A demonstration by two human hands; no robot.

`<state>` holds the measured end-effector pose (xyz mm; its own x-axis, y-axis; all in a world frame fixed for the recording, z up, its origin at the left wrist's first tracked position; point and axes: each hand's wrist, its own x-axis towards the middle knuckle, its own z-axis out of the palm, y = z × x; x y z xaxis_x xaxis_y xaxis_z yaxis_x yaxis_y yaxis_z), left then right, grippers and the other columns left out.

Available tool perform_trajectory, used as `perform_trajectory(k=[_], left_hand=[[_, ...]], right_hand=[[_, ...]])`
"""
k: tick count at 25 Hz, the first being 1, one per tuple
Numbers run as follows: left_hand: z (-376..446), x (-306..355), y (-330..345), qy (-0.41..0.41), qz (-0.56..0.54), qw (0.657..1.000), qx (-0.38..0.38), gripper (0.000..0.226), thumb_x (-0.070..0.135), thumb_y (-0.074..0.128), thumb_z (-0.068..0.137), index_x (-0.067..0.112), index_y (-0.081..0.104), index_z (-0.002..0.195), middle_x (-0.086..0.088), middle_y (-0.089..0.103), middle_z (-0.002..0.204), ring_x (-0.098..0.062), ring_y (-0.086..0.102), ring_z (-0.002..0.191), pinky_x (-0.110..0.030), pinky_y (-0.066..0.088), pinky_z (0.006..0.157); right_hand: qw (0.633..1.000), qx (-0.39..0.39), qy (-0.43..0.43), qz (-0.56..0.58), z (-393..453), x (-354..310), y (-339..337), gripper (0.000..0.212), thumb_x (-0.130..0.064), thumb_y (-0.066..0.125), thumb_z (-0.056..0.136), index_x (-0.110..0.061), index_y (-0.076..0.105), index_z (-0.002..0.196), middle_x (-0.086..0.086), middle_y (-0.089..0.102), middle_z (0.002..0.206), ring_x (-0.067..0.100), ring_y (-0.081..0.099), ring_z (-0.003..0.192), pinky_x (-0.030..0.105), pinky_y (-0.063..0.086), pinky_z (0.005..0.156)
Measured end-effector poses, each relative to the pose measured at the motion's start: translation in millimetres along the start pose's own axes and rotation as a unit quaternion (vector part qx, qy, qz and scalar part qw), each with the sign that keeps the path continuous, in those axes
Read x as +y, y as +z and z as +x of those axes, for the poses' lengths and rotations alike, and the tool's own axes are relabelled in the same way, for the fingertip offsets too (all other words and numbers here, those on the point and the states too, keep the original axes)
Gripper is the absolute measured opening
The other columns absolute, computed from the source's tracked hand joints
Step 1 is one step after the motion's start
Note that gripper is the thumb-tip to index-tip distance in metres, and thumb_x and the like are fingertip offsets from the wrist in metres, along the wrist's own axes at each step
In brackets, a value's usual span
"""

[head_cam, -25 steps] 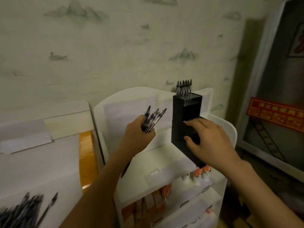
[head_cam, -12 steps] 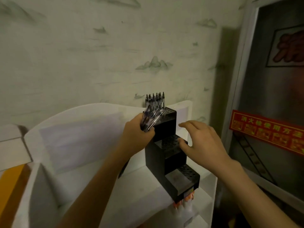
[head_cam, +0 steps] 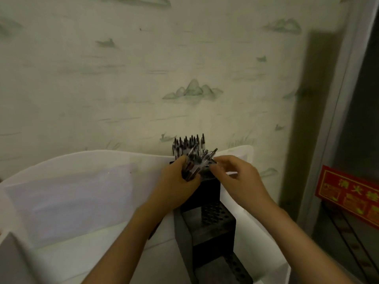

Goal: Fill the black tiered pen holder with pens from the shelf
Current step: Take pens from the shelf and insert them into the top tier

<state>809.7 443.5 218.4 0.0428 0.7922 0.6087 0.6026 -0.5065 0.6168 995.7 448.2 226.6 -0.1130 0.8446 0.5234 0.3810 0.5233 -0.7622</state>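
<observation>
Our left hand (head_cam: 176, 185) is closed around a bundle of pens (head_cam: 193, 166), tips fanning up and to the right over the top tier of the black tiered pen holder (head_cam: 207, 228). Our right hand (head_cam: 235, 177) meets the bundle from the right, thumb and fingers curled in and pinching at 1 pen; blur prevents us from seeing how firm the pinch is. A row of pens (head_cam: 188, 143) already stands upright at the back of the top tier. 2 lower perforated tiers step down toward us. The holder sits on the white shelf (head_cam: 82, 197) against the patterned wall (head_cam: 143, 68); a red sign (head_cam: 348, 191) is at right.
</observation>
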Motion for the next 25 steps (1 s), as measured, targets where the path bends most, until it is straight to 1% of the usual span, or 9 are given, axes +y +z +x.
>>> perform_trajectory(k=[3,6,9,11,14,16,18,21,25], left_hand=[[12.7,1.2,19.7,-0.039,0.012,0.999,0.018,0.013,0.019,0.068,0.083,0.023,0.06,0.093,0.01,0.063,0.073,0.002,0.059,0.065,-0.008,0.045,0.055],[19.6,0.9,31.1,-0.058,0.024,0.998,0.029,0.015,0.02,0.067,0.083,0.021,0.061,0.096,0.009,0.066,0.076,0.002,0.061,0.068,-0.01,0.048,0.055],[28.1,2.2,42.4,-0.079,0.041,0.995,0.039,0.016,0.02,0.066,0.082,0.021,0.059,0.096,0.006,0.066,0.078,-0.001,0.062,0.067,-0.018,0.05,0.054],[32.2,1.6,46.4,-0.09,0.044,0.994,0.043,0.018,0.021,0.067,0.081,0.023,0.059,0.096,0.009,0.067,0.078,0.001,0.062,0.067,-0.018,0.049,0.053],[32.1,-4.7,43.7,-0.102,0.05,0.992,0.046,0.02,0.022,0.068,0.079,0.026,0.06,0.097,0.012,0.067,0.077,0.003,0.062,0.068,-0.008,0.042,0.053],[29.6,-11.3,36.9,-0.11,0.065,0.99,0.055,0.019,0.02,0.068,0.081,0.029,0.06,0.095,0.012,0.066,0.075,0.002,0.061,0.066,-0.007,0.04,0.053],[29.0,-16.1,29.4,-0.113,0.076,0.988,0.069,0.021,0.017,0.067,0.081,0.033,0.056,0.088,0.012,0.063,0.069,0.001,0.059,0.062,-0.007,0.038,0.051],[33.4,-18.3,22.8,-0.108,0.093,0.987,0.077,0.025,0.017,0.068,0.08,0.036,0.053,0.082,0.013,0.061,0.066,0.002,0.057,0.061,-0.007,0.037,0.05],[38.7,-25.4,17.2,-0.101,0.106,0.986,0.081,0.022,0.016,0.069,0.081,0.031,0.054,0.086,0.012,0.061,0.07,0.003,0.058,0.065,-0.006,0.038,0.051]], right_hand=[[0.98,-0.056,0.047,0.183,32.3,15.3,-1.9,0.008,-0.028,0.071,0.085,-0.025,0.072,0.092,-0.011,0.075,0.082,0.003,0.07,0.077,0.014,0.052,0.065],[0.961,-0.072,0.077,0.256,50.2,29.9,-2.2,0.008,-0.021,0.07,0.087,-0.016,0.073,0.093,0.0,0.076,0.082,0.014,0.073,0.077,0.021,0.056,0.065],[0.939,-0.102,0.107,0.311,67.0,45.4,-3.9,0.011,-0.017,0.066,0.09,-0.01,0.073,0.096,0.008,0.076,0.086,0.024,0.073,0.083,0.03,0.06,0.071],[0.921,-0.118,0.127,0.348,75.5,51.8,-0.5,0.012,-0.014,0.065,0.091,-0.005,0.071,0.097,0.012,0.076,0.088,0.028,0.073,0.085,0.034,0.06,0.075],[0.9,-0.062,0.142,0.406,93.8,55.9,-3.9,0.01,-0.008,0.061,0.092,-0.002,0.069,0.093,0.014,0.075,0.085,0.03,0.073,0.08,0.038,0.06,0.074],[0.912,0.006,0.119,0.393,112.0,57.8,-13.2,0.007,-0.008,0.064,0.09,-0.005,0.07,0.092,0.012,0.075,0.081,0.028,0.073,0.078,0.036,0.06,0.073],[0.938,0.052,0.059,0.338,125.2,57.5,-17.4,0.005,-0.009,0.066,0.09,-0.007,0.069,0.093,0.007,0.075,0.078,0.024,0.074,0.075,0.032,0.061,0.07],[0.969,0.083,-0.052,0.226,133.3,52.4,-7.5,0.006,-0.013,0.067,0.09,-0.009,0.068,0.094,0.003,0.074,0.079,0.018,0.072,0.075,0.03,0.06,0.071],[0.98,0.096,-0.133,0.114,140.6,50.2,7.9,0.005,-0.018,0.068,0.089,-0.014,0.066,0.091,-0.006,0.07,0.078,0.007,0.068,0.071,0.018,0.055,0.066]])
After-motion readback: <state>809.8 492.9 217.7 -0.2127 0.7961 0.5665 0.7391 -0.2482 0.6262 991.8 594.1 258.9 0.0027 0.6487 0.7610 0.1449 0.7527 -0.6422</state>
